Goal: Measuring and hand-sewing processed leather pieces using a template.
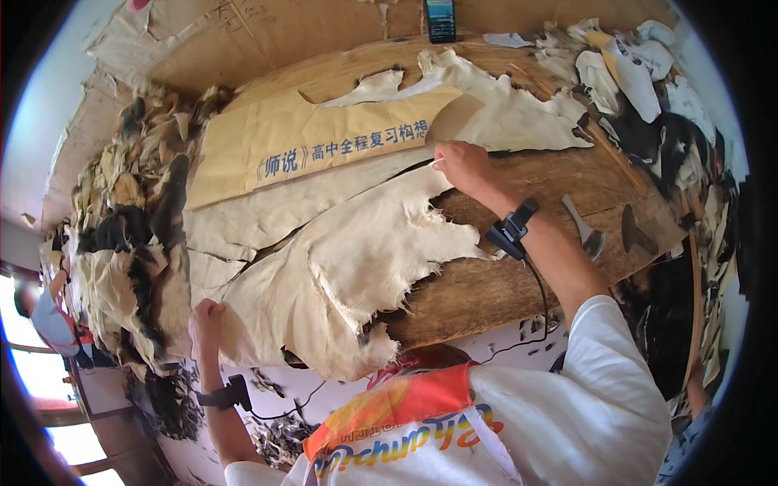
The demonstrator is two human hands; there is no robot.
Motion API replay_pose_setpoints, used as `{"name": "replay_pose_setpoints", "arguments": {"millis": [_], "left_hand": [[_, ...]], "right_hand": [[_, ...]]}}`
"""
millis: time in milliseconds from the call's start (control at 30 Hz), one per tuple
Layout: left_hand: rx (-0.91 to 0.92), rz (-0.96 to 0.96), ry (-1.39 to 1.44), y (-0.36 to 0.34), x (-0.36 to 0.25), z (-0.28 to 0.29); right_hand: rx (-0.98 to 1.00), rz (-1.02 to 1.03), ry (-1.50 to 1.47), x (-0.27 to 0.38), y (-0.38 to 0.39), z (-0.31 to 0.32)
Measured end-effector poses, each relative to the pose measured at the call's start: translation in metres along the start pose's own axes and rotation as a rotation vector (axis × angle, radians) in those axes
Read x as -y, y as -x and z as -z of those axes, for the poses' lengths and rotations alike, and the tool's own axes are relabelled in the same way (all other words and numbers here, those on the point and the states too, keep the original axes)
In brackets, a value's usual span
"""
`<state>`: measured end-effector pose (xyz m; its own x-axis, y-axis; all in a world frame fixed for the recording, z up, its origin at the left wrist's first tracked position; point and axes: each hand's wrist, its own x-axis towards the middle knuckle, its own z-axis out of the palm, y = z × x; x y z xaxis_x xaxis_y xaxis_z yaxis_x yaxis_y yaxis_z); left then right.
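Observation:
A pale fur hide, skin side up with ragged dark-haired edges, is spread over the near side of a wooden board. My right hand is closed in a pinch on its upper right edge. At its left end, my left hand has the fingers closed around the margin. Just beyond lies a second pale hide, partly covered by a tan paper pattern with a curved right end and blue print. Another cream hide piece extends to the right of the pattern.
Fur hides are heaped left of the board, and more scraps lie at the right. A half-round blade with a handle and a dark blade rest on the right. A phone stands at the back. Another person is far left.

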<state>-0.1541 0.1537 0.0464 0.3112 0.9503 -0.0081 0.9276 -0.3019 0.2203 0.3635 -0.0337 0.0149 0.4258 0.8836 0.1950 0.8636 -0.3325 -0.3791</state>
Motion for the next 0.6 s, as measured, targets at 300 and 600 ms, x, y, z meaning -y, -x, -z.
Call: {"name": "replay_pose_setpoints", "arguments": {"millis": [300, 600], "left_hand": [[-0.08, -0.008, -0.247, 0.003, 0.008, -0.011], [0.304, -0.586, 0.038, 0.04, -0.159, -0.028]], "right_hand": [[-0.049, -0.028, 0.156, -0.007, -0.007, -0.018], [-0.031, -0.016, 0.033, 0.007, -0.004, 0.001]]}}
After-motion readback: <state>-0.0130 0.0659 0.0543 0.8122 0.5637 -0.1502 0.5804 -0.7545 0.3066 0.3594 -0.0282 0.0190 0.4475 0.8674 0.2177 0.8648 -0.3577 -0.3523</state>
